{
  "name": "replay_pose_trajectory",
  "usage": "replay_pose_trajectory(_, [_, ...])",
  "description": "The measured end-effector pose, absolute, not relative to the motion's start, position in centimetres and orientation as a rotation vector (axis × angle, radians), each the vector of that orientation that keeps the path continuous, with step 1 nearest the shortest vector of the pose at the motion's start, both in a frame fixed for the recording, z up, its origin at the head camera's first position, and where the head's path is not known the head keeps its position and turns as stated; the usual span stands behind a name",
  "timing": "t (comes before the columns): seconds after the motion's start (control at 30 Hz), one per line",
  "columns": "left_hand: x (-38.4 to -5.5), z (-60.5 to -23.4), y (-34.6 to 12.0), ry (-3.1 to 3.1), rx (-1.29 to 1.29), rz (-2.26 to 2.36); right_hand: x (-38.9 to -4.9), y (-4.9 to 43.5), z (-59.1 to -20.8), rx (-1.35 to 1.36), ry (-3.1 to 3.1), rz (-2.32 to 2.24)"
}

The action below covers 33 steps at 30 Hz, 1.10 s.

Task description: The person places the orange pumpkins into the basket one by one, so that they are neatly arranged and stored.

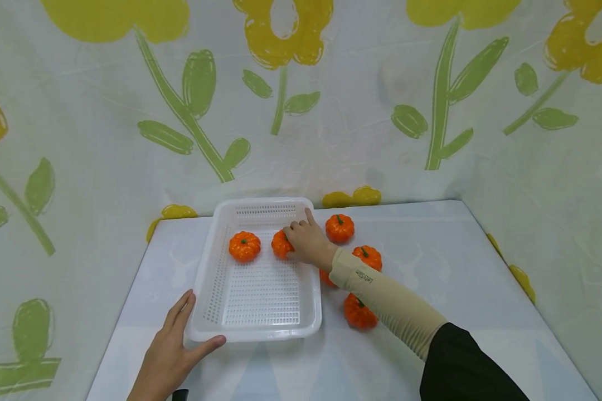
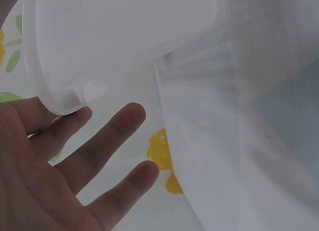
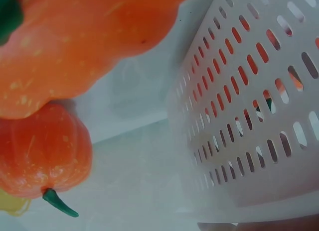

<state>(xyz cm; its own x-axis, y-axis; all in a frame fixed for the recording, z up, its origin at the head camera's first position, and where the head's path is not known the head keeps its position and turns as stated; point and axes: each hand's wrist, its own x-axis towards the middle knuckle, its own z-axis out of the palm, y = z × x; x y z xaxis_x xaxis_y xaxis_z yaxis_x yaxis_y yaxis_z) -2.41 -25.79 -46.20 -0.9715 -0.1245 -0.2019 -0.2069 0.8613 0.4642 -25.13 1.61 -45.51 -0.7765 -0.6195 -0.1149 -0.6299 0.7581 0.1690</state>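
Note:
A white plastic basket [image 1: 261, 301] with slotted walls sits on the table. My right hand [image 1: 310, 243] reaches over its right rim and grips a small orange pumpkin [image 1: 279, 245] inside, partly hidden behind the fingers. To the left of it, another orange pumpkin [image 1: 244, 247] rests on the basket floor. At the front left corner of the basket, my left hand [image 1: 168, 351] touches the rim with its fingers spread and straight, thumb along the front edge. The left wrist view shows these fingers [image 2: 107, 131] by the basket's rim [image 2: 55, 109].
Right of the basket several more pumpkins stand on the table, among them one at the back [image 1: 339, 228] and one nearest the front [image 1: 360, 313], beneath my right forearm. A flower-printed cloth [image 1: 351, 122] hangs behind the table.

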Motion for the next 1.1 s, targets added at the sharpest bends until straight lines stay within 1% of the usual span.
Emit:
replay_pose_trajectory(0.17, [-2.5,-46.2,-25.9,2.854,-0.253,0.749,-25.0,1.8,-45.5,-1.028,2.907,0.227])
replay_pose_trajectory(0.53, [-2.5,-46.2,-25.8,2.849,-0.269,0.753,-24.7,3.3,-44.6,-1.14,3.039,-0.106])
replay_pose_trajectory(0.93, [-2.6,-46.3,-25.8,2.817,-0.305,0.763,-23.4,7.6,-41.6,-1.009,3.036,-0.766])
replay_pose_trajectory(1.1, [-2.5,-46.2,-25.7,2.811,-0.314,0.763,-22.5,10.1,-41.1,-0.957,3.079,-0.869])
